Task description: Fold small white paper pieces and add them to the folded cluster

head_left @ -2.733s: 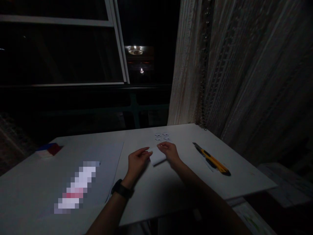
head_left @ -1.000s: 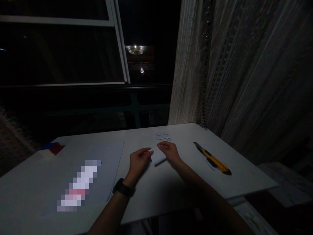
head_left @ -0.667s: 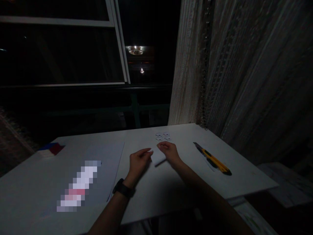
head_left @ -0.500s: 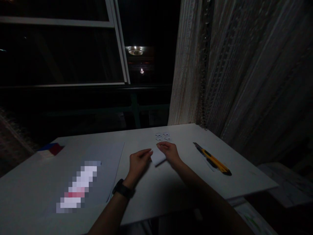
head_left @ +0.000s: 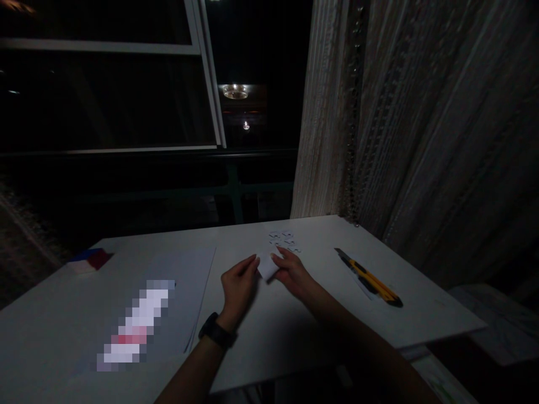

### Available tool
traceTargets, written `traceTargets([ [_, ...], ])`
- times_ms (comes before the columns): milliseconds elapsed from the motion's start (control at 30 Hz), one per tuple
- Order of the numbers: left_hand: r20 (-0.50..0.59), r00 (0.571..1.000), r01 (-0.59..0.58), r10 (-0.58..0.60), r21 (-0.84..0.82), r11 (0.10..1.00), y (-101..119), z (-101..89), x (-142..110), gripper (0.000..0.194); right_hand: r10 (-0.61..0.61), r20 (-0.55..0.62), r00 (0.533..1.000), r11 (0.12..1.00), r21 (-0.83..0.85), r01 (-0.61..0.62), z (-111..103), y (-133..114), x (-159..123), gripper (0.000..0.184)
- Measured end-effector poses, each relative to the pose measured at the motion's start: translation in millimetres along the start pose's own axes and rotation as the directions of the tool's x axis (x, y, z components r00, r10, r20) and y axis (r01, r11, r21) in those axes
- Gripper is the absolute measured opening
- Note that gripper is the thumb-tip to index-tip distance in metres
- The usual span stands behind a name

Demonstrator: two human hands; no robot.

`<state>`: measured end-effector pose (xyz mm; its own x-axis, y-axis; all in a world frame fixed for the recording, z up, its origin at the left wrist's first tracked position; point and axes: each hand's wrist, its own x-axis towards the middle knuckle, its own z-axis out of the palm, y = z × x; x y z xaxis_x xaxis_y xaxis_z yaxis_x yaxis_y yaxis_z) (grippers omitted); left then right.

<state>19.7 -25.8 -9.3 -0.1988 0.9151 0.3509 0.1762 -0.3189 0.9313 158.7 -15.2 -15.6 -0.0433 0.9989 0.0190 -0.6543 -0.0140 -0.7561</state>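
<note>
A small white piece of paper (head_left: 266, 268) is held above the table between my two hands. My left hand (head_left: 241, 281), with a dark watch (head_left: 218, 330) on its wrist, pinches the paper's left edge. My right hand (head_left: 293, 272) grips the right side, its thumb on the face and its fingers toward the back. Just beyond the hands, a cluster of small white paper pieces with dark marks (head_left: 288, 241) lies on the table; the nearest ones are partly covered by my right fingers.
A yellow and black utility knife (head_left: 373, 280) lies on the right of the white table (head_left: 269, 342). At left are large paper sheets (head_left: 191, 280) with a pixelated patch over them, and a blue, red and white cube (head_left: 89, 261). A curtain (head_left: 320, 112) hangs behind the right side.
The paper has tilted and come slightly closer to my left hand. My right fingers have shifted their grip on it. The view has moved a little.
</note>
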Motion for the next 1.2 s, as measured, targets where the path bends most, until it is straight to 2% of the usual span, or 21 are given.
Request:
traceTargets([
  [167,0.028,1.000,-0.005,0.005,0.006,1.000,2,1.6,-3,0.027,-0.056,-0.077,0.995,0.998,-0.041,0.053,1,-1,1,0.033],
  [333,0.038,0.999,0.016,-0.017,0.007,1.000,1,1.0,-2,0.027,-0.101,-0.139,0.985,0.989,-0.120,0.085,0,-1,3,0.035],
  [433,0.078,0.997,-0.016,0.013,0.040,0.999,-2,-0.4,0,0.030,-0.153,-0.190,0.970,0.969,-0.223,0.109,-1,0,3,0.036],
  [533,0.156,0.981,-0.133,0.118,0.088,0.987,-5,-1.7,1,0.035,-0.241,-0.177,0.954,0.918,-0.362,0.165,-2,1,3,0.033],
  [600,0.227,0.947,-0.258,0.228,0.115,0.959,-6,-2.2,2,0.034,-0.289,-0.124,0.949,0.877,-0.432,0.211,-1,3,2,0.028],
  [700,0.285,0.889,-0.406,0.358,0.129,0.905,-8,-2.2,2,0.033,-0.303,-0.057,0.951,0.841,-0.485,0.239,2,5,0,0.024],
  [767,0.285,0.875,-0.442,0.391,0.144,0.885,-9,-1.9,2,0.033,-0.292,-0.048,0.955,0.837,-0.495,0.231,4,6,-1,0.023],
  [967,0.280,0.881,-0.439,0.382,0.179,0.881,-7,-1.6,0,0.033,-0.211,-0.065,0.975,0.905,-0.391,0.170,4,5,-2,0.028],
  [1067,0.260,0.908,-0.383,0.330,0.188,0.905,-2,-2.1,-1,0.037,-0.135,-0.104,0.985,0.968,-0.227,0.109,2,2,-1,0.032],
  [1200,0.177,0.955,-0.269,0.238,0.176,0.947,-1,-1.7,-2,0.039,-0.101,-0.122,0.987,0.994,-0.059,0.094,-1,-2,1,0.030],
])
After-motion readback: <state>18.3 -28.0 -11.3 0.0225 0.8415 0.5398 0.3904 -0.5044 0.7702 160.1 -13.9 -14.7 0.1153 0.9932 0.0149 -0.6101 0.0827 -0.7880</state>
